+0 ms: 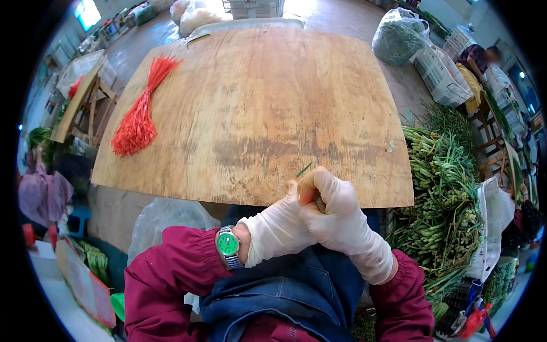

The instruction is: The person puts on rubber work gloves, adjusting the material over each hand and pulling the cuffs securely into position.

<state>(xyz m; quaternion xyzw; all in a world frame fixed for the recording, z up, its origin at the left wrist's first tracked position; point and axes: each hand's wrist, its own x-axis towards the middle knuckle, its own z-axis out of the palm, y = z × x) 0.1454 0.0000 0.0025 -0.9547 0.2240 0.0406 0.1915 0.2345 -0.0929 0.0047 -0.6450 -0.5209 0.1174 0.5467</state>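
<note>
My left hand point(280, 226) and my right hand point(331, 205) meet just over the near edge of a wooden board table point(256, 107). Thin whitish gloves cover both. The right hand lies across the left, its index finger and thumb curled towards each other, and it hides most of the left fingers. Whether anything thin is pinched between them cannot be seen. Just beyond the knuckles, a short green leaf piece point(304, 169) lies on the board. A tied bundle of red plastic strips point(143, 111) rests at the board's left side.
Green stalks point(440, 192) are heaped along the board's right side, beside a white plastic crate point(489, 226). A clear plastic bag point(171, 222) hangs below the near left edge. Another leaf scrap point(198, 38) lies at the far edge. People work at right point(474, 64) and left point(45, 192).
</note>
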